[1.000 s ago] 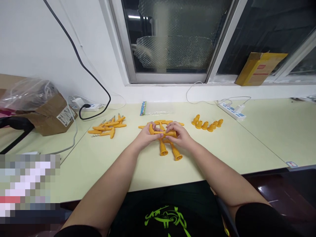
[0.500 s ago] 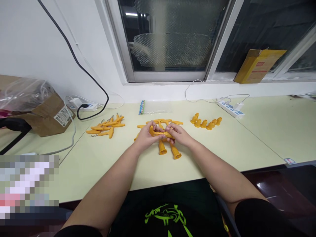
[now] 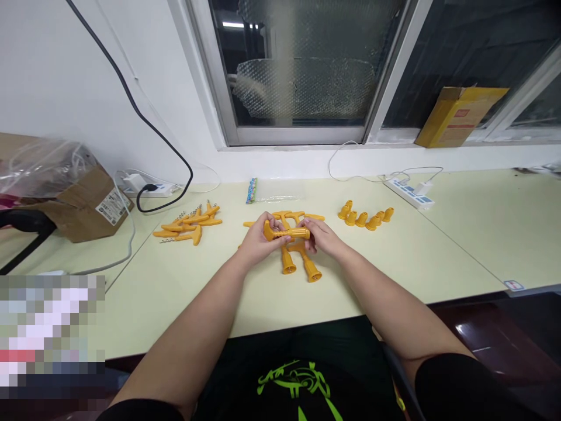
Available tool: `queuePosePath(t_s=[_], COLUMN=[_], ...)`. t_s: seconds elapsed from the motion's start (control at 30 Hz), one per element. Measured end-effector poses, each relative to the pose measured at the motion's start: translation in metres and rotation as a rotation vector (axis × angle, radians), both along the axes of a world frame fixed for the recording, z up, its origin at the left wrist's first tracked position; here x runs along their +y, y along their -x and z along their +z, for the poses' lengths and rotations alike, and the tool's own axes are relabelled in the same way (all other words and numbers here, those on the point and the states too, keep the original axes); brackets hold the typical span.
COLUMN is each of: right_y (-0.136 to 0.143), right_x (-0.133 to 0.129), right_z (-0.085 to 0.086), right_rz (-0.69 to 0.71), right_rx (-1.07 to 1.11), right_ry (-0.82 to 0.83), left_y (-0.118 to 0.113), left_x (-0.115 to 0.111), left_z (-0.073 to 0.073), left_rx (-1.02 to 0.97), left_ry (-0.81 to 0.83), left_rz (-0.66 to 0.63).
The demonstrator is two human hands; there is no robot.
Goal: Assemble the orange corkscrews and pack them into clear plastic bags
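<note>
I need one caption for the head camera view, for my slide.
Two bare hands hold a yellow corkscrew above a table with more yellow parts.

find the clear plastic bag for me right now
In the head view, the clear plastic bag lies centrally on the table near the wall, below the window, just beyond the yellow corkscrews and the left hand.

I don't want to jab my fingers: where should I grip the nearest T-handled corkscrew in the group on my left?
Grip the corkscrew by its crossbar, probably from above and the near right side. The crossbar lies at the right end, with bare table in front, while the metal spiral points left, away from that approach.
</note>
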State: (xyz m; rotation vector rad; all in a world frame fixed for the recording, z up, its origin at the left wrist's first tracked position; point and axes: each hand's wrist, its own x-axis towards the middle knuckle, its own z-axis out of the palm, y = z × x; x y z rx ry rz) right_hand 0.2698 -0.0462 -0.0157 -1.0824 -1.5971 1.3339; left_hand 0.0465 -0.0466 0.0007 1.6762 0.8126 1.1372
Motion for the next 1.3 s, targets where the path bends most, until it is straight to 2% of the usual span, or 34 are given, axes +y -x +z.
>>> queuePosePath(t_s=[0.07, 0.17, 0.23, 0.3, 0.37, 0.47, 0.53, 0.7, 0.8, 0.9, 0.97, 1.17, 1.23, 1.3], right_y=[-0.003, -0.005, -0.005, -0.005, -0.004, -0.005, -0.006, -0.015, -0.022, -0.031, -0.04, -0.082, -0.094, -0.102], right_x=[-0.001, -0.005, -0.008, -0.009, -0.008, -0.005, -0.003, -0.001, 0.0, 0.002, 0.008, 0.031, 0.035, 0.036], right_z=[0.001, 0.005, 0.007, 0.008, 0.006, 0.003, 0.001, 0.004, 0.009, 0.011, 0.01, 0.004, 0.001, -0.002], right_rz=[0.001, -0.004, -0.007, 0.004, 0.038, 0.106, 0.116, 0.026, -0.029, -0.132, -0.234, -0.745, -0.88, -0.943], right_rx=[-0.029, -0.071, -0.114, -0.134, -0.112, -0.087, -0.108, -0.201, -0.288, -0.339, -0.361, -0.552, -0.672, -0.781], right_ry=[-0.073, -0.298, -0.385, -0.37, -0.285, -0.125, -0.088, -0.264, -0.321, -0.334, -0.357, -0.464, -0.436, -0.357], left_y=[0.0, 0.003, 0.005, 0.007, 0.007, 0.005, 0.004, 0.015, 0.027, 0.036, 0.039, 0.04, 0.037, 0.033], left_x=[0.001, 0.006, 0.008, 0.01, 0.009, 0.007, 0.008, 0.014, 0.014, 0.011, 0.009, 0.01, 0.01, 0.009], left_z=[-0.001, -0.002, -0.002, -0.001, 0.0, 0.003, 0.004, 0.008, 0.012, 0.015, 0.016, 0.013, 0.012, 0.012], left_rx=[-0.027, -0.108, -0.168, -0.222, -0.239, -0.206, -0.191, -0.148, 0.057, 0.294, 0.391, 0.64, 0.689, 0.739], left_ry=[0.03, 0.122, 0.188, 0.232, 0.241, 0.193, 0.167, 0.202, 0.105, -0.025, -0.055, -0.14, -0.156, -0.184], left_rz=[-0.028, -0.035, -0.027, -0.022, -0.025, -0.011, 0.017, 0.102, 0.169, 0.194, 0.179, 0.15, 0.12, 0.096])
